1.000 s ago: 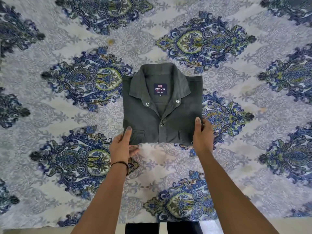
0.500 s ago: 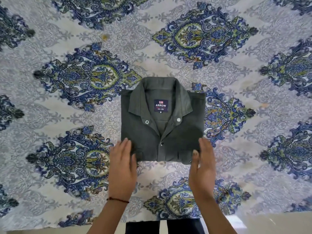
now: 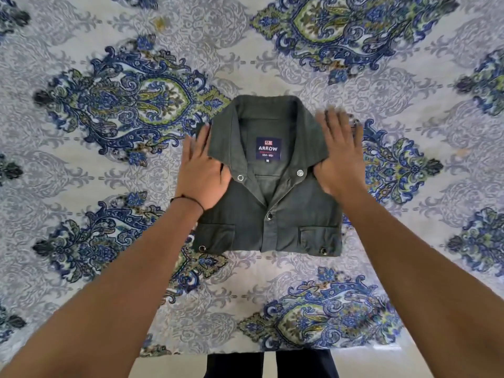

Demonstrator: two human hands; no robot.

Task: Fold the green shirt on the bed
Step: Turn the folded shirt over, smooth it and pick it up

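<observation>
My green shirt [image 3: 270, 203] lies folded into a neat rectangle in the middle of the bed [image 3: 81, 173], collar away from me, label up, both chest pockets along the near edge. My left hand [image 3: 203, 170] lies flat on the shirt's left shoulder, fingers straight and close together, gripping nothing; a thin dark band [image 3: 188, 200] circles that wrist. My right hand [image 3: 339, 156] presses flat on the right shoulder beside the collar, fingers spread a little wider and blurred at the tips, also holding nothing. The fold itself looks finished, so this step reads as the last smoothing. To do it well I should keep both palms flat and my pressure light and even, stroke outward from the collar toward the sides so that trapped air and creases leave the cloth, and avoid dragging the top layer off the layers beneath it. The soft bedding gives underfoot of the hands, so a hard push could skew the edges. The bedspread is pale grey with large blue and green medallions and shows a few small yellowish marks. At the near edge, a strip of pale floor [image 3: 169, 369] and my dark trousers [image 3: 270, 364] are visible.
</observation>
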